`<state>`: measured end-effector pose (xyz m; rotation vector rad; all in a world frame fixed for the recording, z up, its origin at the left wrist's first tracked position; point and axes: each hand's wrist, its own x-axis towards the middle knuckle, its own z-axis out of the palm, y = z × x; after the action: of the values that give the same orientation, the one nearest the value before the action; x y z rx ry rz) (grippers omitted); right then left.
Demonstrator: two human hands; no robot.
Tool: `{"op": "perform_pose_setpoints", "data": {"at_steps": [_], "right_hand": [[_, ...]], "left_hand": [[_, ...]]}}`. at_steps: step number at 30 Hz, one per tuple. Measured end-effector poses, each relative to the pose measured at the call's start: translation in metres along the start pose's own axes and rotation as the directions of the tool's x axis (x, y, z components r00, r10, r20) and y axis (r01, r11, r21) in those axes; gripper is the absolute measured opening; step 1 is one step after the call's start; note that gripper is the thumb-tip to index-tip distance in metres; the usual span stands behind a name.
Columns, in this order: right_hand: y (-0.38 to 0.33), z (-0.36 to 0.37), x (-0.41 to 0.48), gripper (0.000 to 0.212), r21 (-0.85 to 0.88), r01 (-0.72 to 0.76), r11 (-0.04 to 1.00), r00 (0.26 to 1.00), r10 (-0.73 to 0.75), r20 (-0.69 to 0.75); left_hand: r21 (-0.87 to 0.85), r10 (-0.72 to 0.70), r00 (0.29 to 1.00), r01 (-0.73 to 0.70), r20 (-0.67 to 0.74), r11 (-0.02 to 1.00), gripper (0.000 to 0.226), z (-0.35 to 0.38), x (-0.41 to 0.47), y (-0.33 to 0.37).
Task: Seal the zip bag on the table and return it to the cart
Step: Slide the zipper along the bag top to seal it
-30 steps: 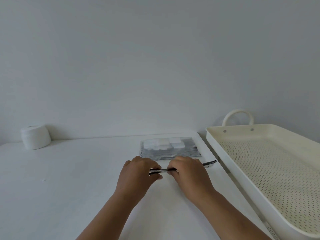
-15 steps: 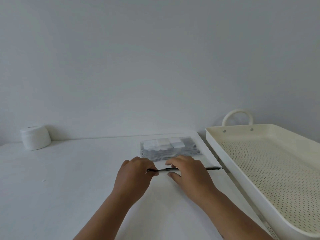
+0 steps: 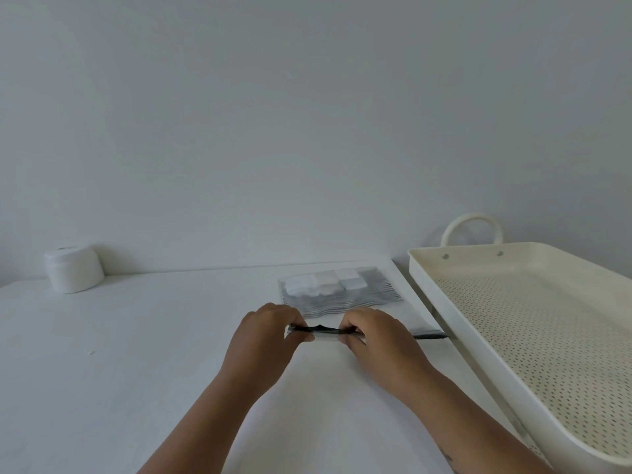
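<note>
— Fingertips point(image 3: 345, 331) of both hands pinch the dark zip strip point(image 3: 323, 329), left hand point(image 3: 265, 331) at its left end, right hand point(image 3: 379, 336) further right?

— Yes. The zip bag point(image 3: 342, 295) lies flat on the table point(image 3: 136, 336), near its right edge, just beside the cart tray point(image 3: 478, 354).

— Risk?

— The strip buckles between the hands; I judge a gap could stay unsealed. The film looks thin, striped and slippery, with soft white blocks point(image 3: 323, 283) inside. The tray is rigid and perforated.
</note>
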<state>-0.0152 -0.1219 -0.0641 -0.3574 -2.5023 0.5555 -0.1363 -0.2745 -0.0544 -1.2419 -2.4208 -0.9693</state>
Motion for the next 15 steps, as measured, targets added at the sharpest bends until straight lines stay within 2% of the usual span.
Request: {"op": "perform_pose_setpoints", "data": {"at_steps": [1, 4, 6, 8, 13, 15], "right_hand": [[0.000, 0.000, 0.000, 0.003, -0.002, 0.012, 1.000, 1.000, -0.012, -0.004], [-0.002, 0.000, -0.001, 0.017, 0.008, 0.012, 1.000, 1.000, -0.012, 0.002], [-0.003, 0.001, 0.000, 0.004, 0.004, 0.010, 1.000, 1.000, -0.010, -0.006], [-0.002, 0.002, 0.001, 0.008, 0.058, -0.018, 0.998, 0.999, 0.020, -0.027], [0.002, -0.002, 0.002, 0.015, 0.196, -0.083, 0.977, 0.996, 0.086, -0.004], [0.001, -0.004, 0.001, 0.018, 0.234, -0.077, 0.969, 0.997, 0.071, 0.034]], "left_hand": [[0.004, 0.003, 1.000, -0.003, -0.009, 1.000, 0.007, 0.000, 0.000, 0.000], [-0.015, -0.005, 1.000, 0.005, -0.011, 1.000, 0.009, 0.000, 0.000, 0.000], [-0.029, -0.015, 1.000, 0.016, 0.015, 0.999, 0.010, 0.000, 0.000, -0.001], [-0.046, -0.004, 0.999, 0.006, 0.050, 0.999, 0.011, 0.000, 0.001, -0.002], [-0.137, 0.030, 0.990, -0.012, 0.134, 0.991, 0.043, 0.002, 0.000, -0.010], [-0.103, 0.023, 0.992, -0.010, 0.127, 0.995, 0.042, 0.005, -0.001, -0.015]]}}
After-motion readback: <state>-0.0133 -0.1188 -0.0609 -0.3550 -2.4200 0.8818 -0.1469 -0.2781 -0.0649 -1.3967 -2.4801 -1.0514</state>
